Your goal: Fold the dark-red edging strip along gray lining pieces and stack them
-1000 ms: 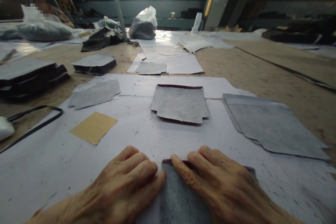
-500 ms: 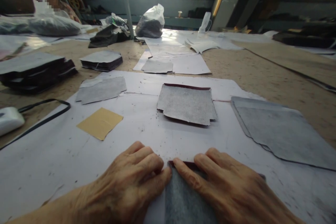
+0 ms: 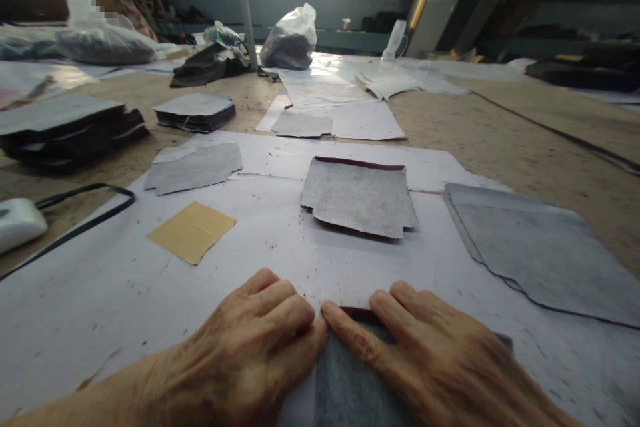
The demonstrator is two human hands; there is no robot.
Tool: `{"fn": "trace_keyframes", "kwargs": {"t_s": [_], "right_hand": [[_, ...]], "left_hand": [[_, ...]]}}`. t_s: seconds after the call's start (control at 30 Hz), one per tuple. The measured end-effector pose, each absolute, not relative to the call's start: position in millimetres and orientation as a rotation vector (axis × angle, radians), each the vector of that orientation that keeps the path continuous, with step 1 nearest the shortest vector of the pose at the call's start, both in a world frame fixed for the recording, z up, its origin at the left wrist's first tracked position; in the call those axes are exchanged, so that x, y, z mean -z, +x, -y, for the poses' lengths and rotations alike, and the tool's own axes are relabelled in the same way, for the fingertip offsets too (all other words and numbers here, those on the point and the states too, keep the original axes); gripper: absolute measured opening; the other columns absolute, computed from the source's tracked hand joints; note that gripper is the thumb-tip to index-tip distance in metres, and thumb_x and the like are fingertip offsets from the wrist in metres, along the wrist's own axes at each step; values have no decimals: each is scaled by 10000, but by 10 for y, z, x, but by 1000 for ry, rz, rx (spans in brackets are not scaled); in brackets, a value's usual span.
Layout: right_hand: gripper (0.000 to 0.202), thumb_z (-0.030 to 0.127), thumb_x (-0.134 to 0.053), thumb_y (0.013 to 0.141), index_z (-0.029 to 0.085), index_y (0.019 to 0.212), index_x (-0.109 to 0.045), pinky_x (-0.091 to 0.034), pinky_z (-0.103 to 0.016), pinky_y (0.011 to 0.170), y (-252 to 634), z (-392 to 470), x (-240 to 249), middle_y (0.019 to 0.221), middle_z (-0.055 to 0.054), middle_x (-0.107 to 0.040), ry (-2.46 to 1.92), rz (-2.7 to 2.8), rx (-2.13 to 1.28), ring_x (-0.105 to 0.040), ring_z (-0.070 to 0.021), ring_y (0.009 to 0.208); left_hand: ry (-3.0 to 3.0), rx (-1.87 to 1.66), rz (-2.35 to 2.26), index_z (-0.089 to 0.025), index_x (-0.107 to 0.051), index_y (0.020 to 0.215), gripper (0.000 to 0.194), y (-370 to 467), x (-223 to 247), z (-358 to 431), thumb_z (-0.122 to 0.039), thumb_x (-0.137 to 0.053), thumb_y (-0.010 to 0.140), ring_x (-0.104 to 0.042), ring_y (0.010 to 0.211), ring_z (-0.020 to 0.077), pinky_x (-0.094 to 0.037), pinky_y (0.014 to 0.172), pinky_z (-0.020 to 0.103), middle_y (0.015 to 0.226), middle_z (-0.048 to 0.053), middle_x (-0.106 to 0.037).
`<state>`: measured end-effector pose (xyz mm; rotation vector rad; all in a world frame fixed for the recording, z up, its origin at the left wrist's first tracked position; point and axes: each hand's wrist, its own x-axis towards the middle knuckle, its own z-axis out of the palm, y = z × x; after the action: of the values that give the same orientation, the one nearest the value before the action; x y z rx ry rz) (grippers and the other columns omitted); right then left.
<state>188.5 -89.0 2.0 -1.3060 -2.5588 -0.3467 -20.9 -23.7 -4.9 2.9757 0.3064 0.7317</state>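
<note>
Under my hands lies a grey sheet piece (image 3: 345, 380) with a dark red folded strip along its far edge. My right hand (image 3: 425, 347) rests on it, thumb stretched to the far left corner and fingers spread along the strip. Beside that corner is my left hand (image 3: 265, 340), fingers curled and pressed together, the thumb tip touching the piece's edge; anything between those fingers is hidden. Farther out, a similar grey piece (image 3: 357, 197) with a dark red far edge and notched near corners lies on the white paper (image 3: 240, 240).
A tan square (image 3: 193, 232) and a grey piece (image 3: 195, 167) lie left. Larger grey sheets (image 3: 540, 247) overlap at right. Dark stacks (image 3: 65, 130) and a white device (image 3: 20, 223) with a black cord are far left. Plastic bags (image 3: 290, 37) and a person (image 3: 135, 17) are beyond.
My right thumb has slid slightly left along the strip to the corner. My left hand has hardly moved. The view has shifted a little.
</note>
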Motion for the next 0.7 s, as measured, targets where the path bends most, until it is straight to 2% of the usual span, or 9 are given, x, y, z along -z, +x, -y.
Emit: {"fn": "trace_keyframes", "kwargs": {"t_s": [0.1,0.2,0.27,0.4,0.47,0.7], "right_hand": [[426,101,-325,774,187,1123,-554,-472,-330,569,1860,885,-55,807,-60,-593,-1299,2567,307,-551,-211,708],[490,72,-352,722,244,1138,-546,-454,-301,537,1861,894,-42,766,-50,-557,-1340,2524,220,-532,-189,664],[492,55,-347,745,253,1155,-534,-448,-282,527,1887,916,9,744,-47,-525,-1349,2439,158,-509,-165,636],[389,20,-367,793,122,1124,-545,-473,-297,599,1969,992,141,831,-92,-528,-1261,2270,171,-499,-163,727],[396,12,-365,789,93,1136,-537,-482,-320,629,1995,1022,173,881,-111,-539,-1251,2285,194,-497,-179,773],[409,79,-275,848,116,1167,-529,-489,-352,652,1901,980,62,926,-92,-579,-1314,2484,240,-511,-204,783]], "left_hand": [[3014,-696,-293,-83,-523,993,271,-233,44,234,-110,-295,849,-497,639,157,-422,626,321,694,54,-548],[2983,-734,-288,-82,-522,973,254,-237,50,225,-97,-311,833,-494,647,158,-419,630,326,702,57,-547],[2931,-736,-297,-83,-521,966,238,-224,62,217,-85,-347,803,-484,654,156,-410,622,324,716,60,-542],[2837,-754,-281,-97,-519,999,279,-195,102,205,-86,-404,745,-453,657,149,-385,612,319,740,52,-520],[2805,-780,-273,-99,-517,1012,299,-193,123,204,-74,-406,735,-448,665,149,-379,614,322,755,52,-515],[2764,-794,-335,-136,-513,1020,323,-215,149,219,-61,-400,728,-452,684,147,-381,640,316,780,52,-501]]}}
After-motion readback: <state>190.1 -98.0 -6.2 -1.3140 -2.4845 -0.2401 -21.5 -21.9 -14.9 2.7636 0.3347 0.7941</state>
